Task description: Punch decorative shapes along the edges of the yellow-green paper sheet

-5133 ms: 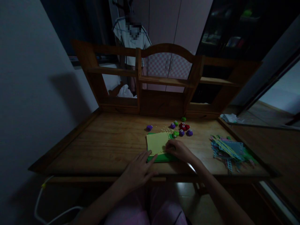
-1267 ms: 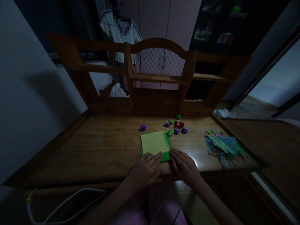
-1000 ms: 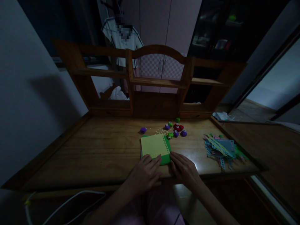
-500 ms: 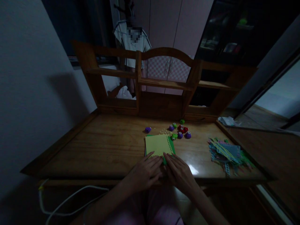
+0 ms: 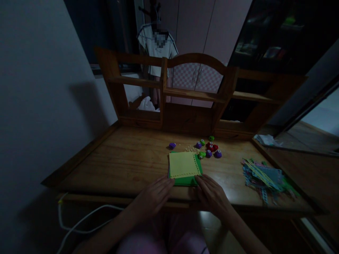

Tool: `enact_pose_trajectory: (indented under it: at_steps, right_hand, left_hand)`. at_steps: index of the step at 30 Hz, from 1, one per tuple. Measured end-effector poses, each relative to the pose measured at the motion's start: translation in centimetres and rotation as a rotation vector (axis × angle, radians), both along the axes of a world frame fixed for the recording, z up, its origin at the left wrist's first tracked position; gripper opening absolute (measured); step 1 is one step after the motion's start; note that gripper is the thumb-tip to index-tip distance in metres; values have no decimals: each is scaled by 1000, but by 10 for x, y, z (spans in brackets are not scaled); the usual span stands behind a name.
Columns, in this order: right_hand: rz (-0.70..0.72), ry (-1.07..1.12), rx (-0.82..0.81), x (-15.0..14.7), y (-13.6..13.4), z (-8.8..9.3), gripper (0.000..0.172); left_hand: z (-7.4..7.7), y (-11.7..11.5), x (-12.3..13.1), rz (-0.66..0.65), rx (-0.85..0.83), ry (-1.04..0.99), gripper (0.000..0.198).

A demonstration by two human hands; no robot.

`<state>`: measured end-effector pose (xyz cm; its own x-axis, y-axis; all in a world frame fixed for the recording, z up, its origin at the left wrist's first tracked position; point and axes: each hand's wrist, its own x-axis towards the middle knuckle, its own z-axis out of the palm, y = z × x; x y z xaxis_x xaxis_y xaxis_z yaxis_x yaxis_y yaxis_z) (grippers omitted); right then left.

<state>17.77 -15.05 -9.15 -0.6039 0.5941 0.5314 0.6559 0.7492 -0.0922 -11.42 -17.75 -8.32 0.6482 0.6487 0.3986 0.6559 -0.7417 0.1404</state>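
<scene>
A yellow paper sheet [image 5: 183,164] with punched holes along two edges lies on a green sheet [image 5: 188,180] on the wooden desk [image 5: 124,162]. My left hand [image 5: 153,195] rests flat at the near left corner of the green sheet, fingers stretched out. My right hand [image 5: 213,195] lies flat at the near right corner, fingertips touching the green edge. Neither hand holds anything.
Several small purple, green and red punches [image 5: 209,148] and yellow paper dots [image 5: 192,149] lie behind the sheets; one purple punch [image 5: 172,145] sits apart to the left. A heap of coloured paper strips [image 5: 265,174] lies at the right. A wooden shelf unit [image 5: 190,95] backs the desk.
Both hands have slid back toward the desk's near edge and apart, from on the sheets to the green sheet's near corners. The camera view has shifted a little.
</scene>
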Motion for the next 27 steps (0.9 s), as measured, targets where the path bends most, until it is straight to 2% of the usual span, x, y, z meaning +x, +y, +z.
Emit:
enact_pose_trajectory:
  at_steps: [5, 9, 12, 14, 16, 20, 22, 27]
  right_hand:
    - [-42, 32, 7, 5, -3, 4, 44]
    - [-201, 124, -83, 9, -8, 12, 34]
    - [-286, 266, -164, 13, -8, 23, 32]
    - [-272, 353, -206, 13, -3, 32, 30]
    - [-227, 419, -246, 9, 5, 41, 27]
    - [-51, 393, -352, -13, 30, 53, 23]
    - [27, 322, -441, -27, 42, 53, 24]
    - [104, 190, -568, -50, 57, 40, 31]
  left_hand:
    - [-5, -6, 0, 31, 68, 19, 47]
    - [-6, -14, -5, 154, 86, -20, 39]
    - [-2, -10, -10, 334, 36, -182, 27]
    - [4, 3, -10, 453, -40, -367, 22]
    - [11, 24, -6, 501, -149, -547, 22]
    - [17, 68, 8, 313, -477, -669, 22]
    - [14, 83, 14, 216, -556, -661, 19]
    - [3, 92, 11, 168, -705, -671, 22]
